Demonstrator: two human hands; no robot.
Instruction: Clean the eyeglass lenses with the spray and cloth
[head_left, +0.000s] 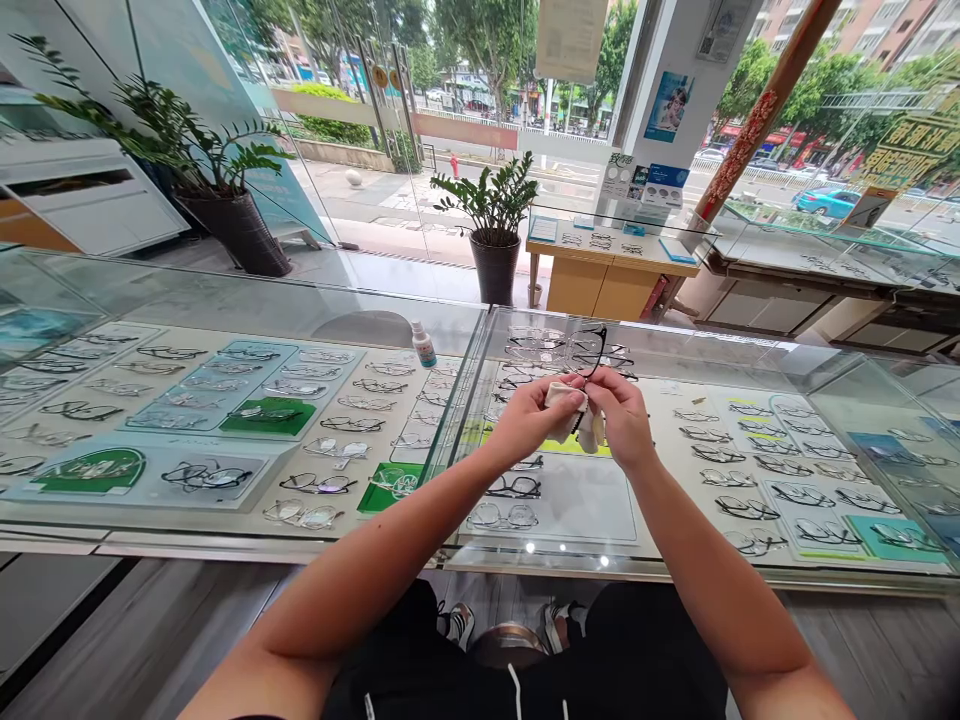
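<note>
Both my hands are held close together above the glass display counter (525,560). My left hand (536,412) is closed around a pale cleaning cloth (559,393), part of which hangs down between the two hands. My right hand (621,412) pinches a pair of eyeglasses (602,345), whose dark rim and lens stick up beyond the fingertips. Cloth and fingers hide the rest of the glasses. Beyond my left hand, to the left, a small white spray bottle (423,345) stands upright on the counter top.
Rows of eyeglass frames (304,513) lie under the glass on both sides. A seam between two glass cases (457,420) runs left of my hands. Potted plants (495,265) and a wooden display table (607,283) stand beyond the counter, near the windows.
</note>
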